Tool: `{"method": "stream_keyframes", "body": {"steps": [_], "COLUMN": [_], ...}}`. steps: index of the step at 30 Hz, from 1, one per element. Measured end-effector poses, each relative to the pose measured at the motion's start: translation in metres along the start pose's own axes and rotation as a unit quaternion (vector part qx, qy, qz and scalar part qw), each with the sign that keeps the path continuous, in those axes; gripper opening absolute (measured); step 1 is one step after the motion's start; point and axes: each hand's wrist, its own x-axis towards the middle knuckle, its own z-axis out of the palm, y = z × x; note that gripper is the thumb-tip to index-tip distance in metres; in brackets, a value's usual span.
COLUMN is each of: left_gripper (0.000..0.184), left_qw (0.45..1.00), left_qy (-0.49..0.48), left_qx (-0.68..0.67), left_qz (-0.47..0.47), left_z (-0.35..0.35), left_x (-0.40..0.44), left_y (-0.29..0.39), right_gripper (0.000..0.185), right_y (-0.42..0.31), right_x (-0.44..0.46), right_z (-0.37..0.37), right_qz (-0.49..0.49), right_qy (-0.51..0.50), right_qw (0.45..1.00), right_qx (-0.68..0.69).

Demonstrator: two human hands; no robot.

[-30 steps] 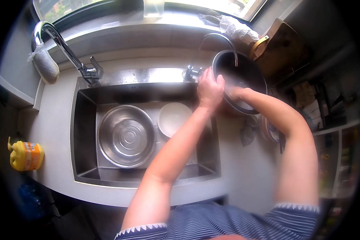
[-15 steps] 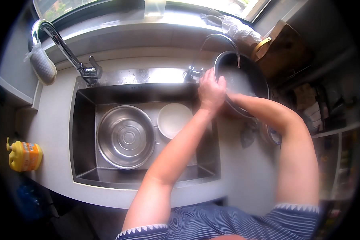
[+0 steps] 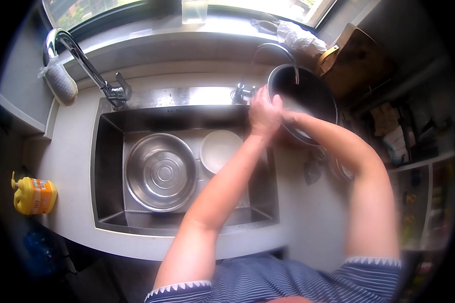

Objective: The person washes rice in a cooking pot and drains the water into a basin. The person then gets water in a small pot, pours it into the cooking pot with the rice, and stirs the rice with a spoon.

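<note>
A round dark pot [image 3: 311, 88] with a thin metal rim is tilted at the right of the sink, its mouth facing me, below the tip of a slim curved tap [image 3: 286, 49]. My left hand [image 3: 266, 112] is closed at the pot's left rim, fingers together and thumb toward the opening. Reaching across the pot's near rim, my right hand [image 3: 291, 118] meets the left one; its fingers are hidden behind it. A whitish patch shows low inside the pot, blurred.
In the sink [image 3: 108, 166] sit a steel basin [image 3: 162, 171] and a white bowl [image 3: 221, 151]. A large tap [image 3: 81, 58] with a sponge [image 3: 60, 83] hanging on it stands at left. A yellow pump bottle [image 3: 34, 196] is on the counter; a wooden board [image 3: 361, 58] leans at right.
The pot has tipped slightly and its inside shows darker, with less of the whitish patch visible. Both hands stay at its rim. The whole view has shifted a little.
</note>
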Motion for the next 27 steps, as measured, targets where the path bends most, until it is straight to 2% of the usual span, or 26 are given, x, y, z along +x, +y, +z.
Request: {"method": "stream_keyframes", "body": {"steps": [3, 4, 6, 8, 9, 12, 14, 15, 17, 18, 20, 23, 27], "left_gripper": [0.044, 0.044, 0.044, 0.045, 0.045, 0.045, 0.045, 0.044, 0.044, 0.044, 0.044, 0.044, 0.043], "left_qw": [1.0, 1.0, 0.999, 1.0, 1.0, 1.0, 0.999, 0.999, 0.999, 1.0, 1.0, 1.0, 1.0], "left_qy": [-0.021, -0.022, -0.022, -0.018, -0.019, -0.024, -0.03, -0.027, -0.024, -0.021, -0.012, -0.011, -0.011], "left_qx": [-0.013, -0.013, -0.016, -0.021, -0.018, -0.011, -0.013, -0.012, -0.014, -0.014, -0.014, -0.011, -0.019], "left_qz": [-0.015, -0.017, -0.017, -0.013, -0.014, -0.013, -0.015, -0.016, -0.018, -0.017, -0.016, -0.021, -0.017], "left_z": [-0.004, -0.004, -0.002, -0.001, 0.0, -0.002, -0.003, -0.003, -0.002, -0.001, -0.001, -0.003, -0.002], "left_x": [0.001, 0.001, 0.001, 0.002, 0.002, 0.004, 0.003, 0.003, 0.002, 0.002, 0.001, 0.0, 0.001], "left_y": [0.003, 0.003, 0.001, -0.001, -0.002, -0.003, -0.002, -0.002, -0.001, 0.0, 0.0, 0.003, 0.001], "right_gripper": [0.033, 0.03, 0.024, 0.022, 0.026, 0.03, 0.032, 0.032, 0.031, 0.031, 0.031, 0.035, 0.035], "right_y": [-0.022, -0.029, -0.044, -0.049, -0.042, -0.013, 0.047, 0.103, 0.121, 0.074, 0.02, -0.004, -0.007], "right_x": [-0.022, -0.021, -0.017, -0.022, -0.023, -0.01, 0.003, 0.019, 0.017, -0.006, -0.021, -0.02, -0.009], "right_z": [-0.011, -0.016, -0.027, -0.037, -0.034, -0.027, -0.012, -0.003, 0.004, 0.007, 0.006, 0.005, 0.013], "right_qz": [0.032, 0.067, 0.138, 0.121, 0.063, 0.137, 0.095, 0.032, 0.021, 0.071, 0.084, -0.014, -0.06], "right_qy": [-0.102, -0.097, -0.115, 0.074, 0.131, -0.022, -0.098, -0.142, -0.192, -0.192, -0.2, -0.222, -0.085], "right_qw": [0.994, 0.986, 0.922, 0.935, 0.915, 0.932, 0.928, 0.922, 0.953, 0.974, 0.975, 0.973, 0.995], "right_qx": [-0.001, -0.115, -0.343, -0.324, -0.376, -0.336, -0.347, -0.359, -0.233, -0.093, 0.05, 0.057, 0.009]}}
